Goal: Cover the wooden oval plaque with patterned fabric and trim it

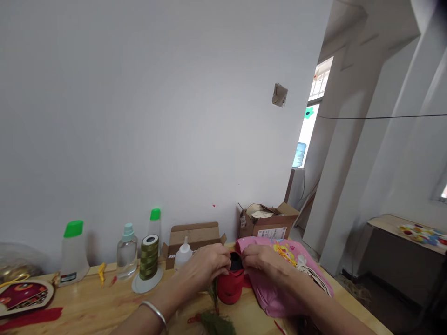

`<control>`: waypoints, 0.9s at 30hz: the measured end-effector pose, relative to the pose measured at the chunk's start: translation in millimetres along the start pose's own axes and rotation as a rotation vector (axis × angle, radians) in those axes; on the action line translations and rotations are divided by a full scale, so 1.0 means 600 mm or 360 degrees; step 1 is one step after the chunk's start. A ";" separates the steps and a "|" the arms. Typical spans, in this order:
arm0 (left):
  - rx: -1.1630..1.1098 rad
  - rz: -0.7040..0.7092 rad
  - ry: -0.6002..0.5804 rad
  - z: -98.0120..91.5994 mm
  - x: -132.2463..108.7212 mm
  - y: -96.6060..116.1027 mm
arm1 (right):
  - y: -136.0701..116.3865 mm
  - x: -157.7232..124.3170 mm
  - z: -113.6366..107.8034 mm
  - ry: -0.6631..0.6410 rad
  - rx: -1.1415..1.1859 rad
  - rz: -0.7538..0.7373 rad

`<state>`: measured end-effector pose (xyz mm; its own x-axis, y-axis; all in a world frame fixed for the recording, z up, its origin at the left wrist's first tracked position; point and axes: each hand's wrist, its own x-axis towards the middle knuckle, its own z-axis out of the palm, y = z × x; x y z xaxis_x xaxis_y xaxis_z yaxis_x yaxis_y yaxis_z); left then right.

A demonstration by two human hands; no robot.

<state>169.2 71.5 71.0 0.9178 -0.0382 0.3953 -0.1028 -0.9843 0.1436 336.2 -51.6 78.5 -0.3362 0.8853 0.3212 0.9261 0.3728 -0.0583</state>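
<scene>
A red spool (pixel 230 286) with a dark hollow core stands on the wooden table, between my two hands. My left hand (pixel 213 261), a silver bangle on its wrist, has its fingers pinched together at the left of the spool's top. On the other side, my right hand (pixel 260 260) is closed in the same way, close to the top rim. Whatever is between the fingertips is too small to make out. Below the spool lies a dark green tassel (pixel 216 323) with a red cord. Under my right forearm spreads a pink bag (pixel 267 293).
Along the wall stand a green thread cone (pixel 149 258), a clear bottle (pixel 127 253), a green-capped bottle (pixel 74 256), a white squeeze bottle (pixel 183 256) and an open cardboard box (pixel 195 229). A fuller carton (pixel 268 223) is at the back right. A painted ornament (pixel 24 295) lies far left.
</scene>
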 end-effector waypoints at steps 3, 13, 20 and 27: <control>-0.0042 -0.0052 0.0053 0.008 -0.008 0.001 | -0.008 -0.011 0.006 0.0063 0.0024 0.0072; -0.0171 -0.0245 0.0309 0.045 -0.027 0.016 | -0.019 -0.028 0.041 0.0333 0.0149 0.0321; -0.0231 -0.0318 0.0405 0.049 -0.024 0.023 | -0.020 -0.023 0.045 0.0379 0.0130 0.0309; -0.0272 -0.0389 0.0440 0.054 -0.022 0.023 | -0.029 -0.029 0.063 0.0459 -0.0015 0.0314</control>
<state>168.1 52.7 38.6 0.7877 0.2644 0.5565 0.0223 -0.9149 0.4030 319.4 -63.2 38.5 -0.0894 0.8245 0.5588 0.9704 0.1986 -0.1377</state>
